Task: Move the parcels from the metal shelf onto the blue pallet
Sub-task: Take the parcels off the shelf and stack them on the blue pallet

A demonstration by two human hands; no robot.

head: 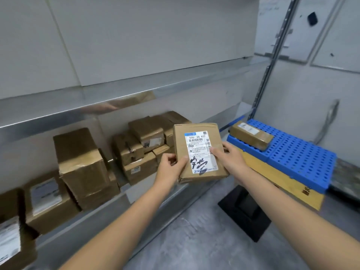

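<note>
- The parcel point(198, 152) in hand is up in the air, clear of the metal shelf point(58, 236) and not yet over the blue pallet point(303, 152). It sits between the two, just in front of the shelf's edge.
- The pallet lies off to the person's right and a little further away, so the parcel looks to have a sideways carry to the right ahead of it. The right hand point(228, 154) is on the side nearer the pallet.
- The parcel's long side runs away from the person, tilted up so its label point(200, 151) faces them.
- The left hand point(171, 164) grips the near left edge, thumb on top and fingers curled round the side.
- The right hand holds the right edge, thumb resting on the label; its fingers go out of sight behind the parcel.
- One box point(251, 137) already lies at the pallet's near left corner; the blue top to the right of it is bare.
- More boxes point(136, 151) wait on the shelf to the left.
</note>
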